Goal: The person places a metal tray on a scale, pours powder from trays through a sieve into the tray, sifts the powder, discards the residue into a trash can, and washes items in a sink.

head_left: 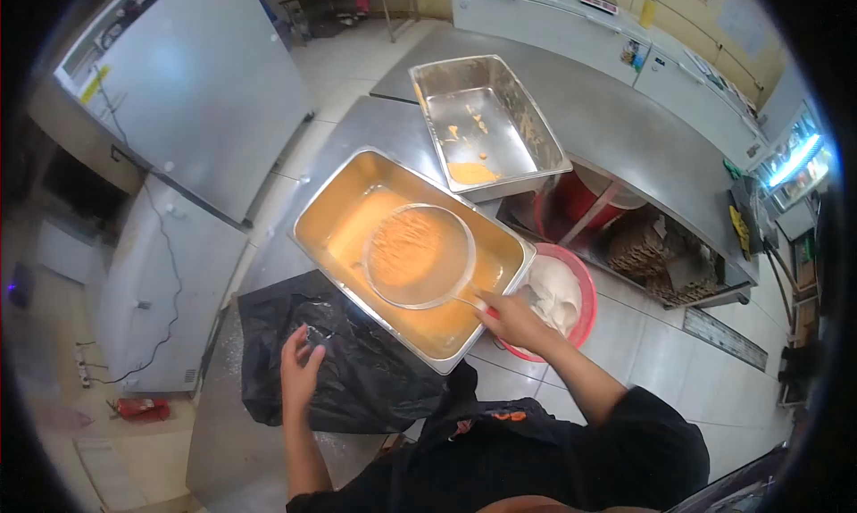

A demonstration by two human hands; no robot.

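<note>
My right hand (pixel 516 320) grips the handle of a round mesh sieve (pixel 446 261). Orange, crumbly powder (pixel 403 245) lies in the sieve, mostly on its left side. The sieve is over a deep steel pan (pixel 337 184) with more orange powder in its bottom. My left hand (pixel 302 370) is off to the left of the pan, fingers apart and holding nothing, above a crumpled black plastic bag (pixel 357 388) on the steel table. Close to my right hand, a pink tub (pixel 585 312) holds white flour-like powder (pixel 555 290).
A second steel pan (pixel 527 138) with orange residue sits behind the first. Steel worktables (pixel 616 93) run to the right, with a red bucket (pixel 580 205) and stacked brown trays (pixel 647 254) underneath. White freezers (pixel 527 13) line the back; a large fridge (pixel 196 75) stands left.
</note>
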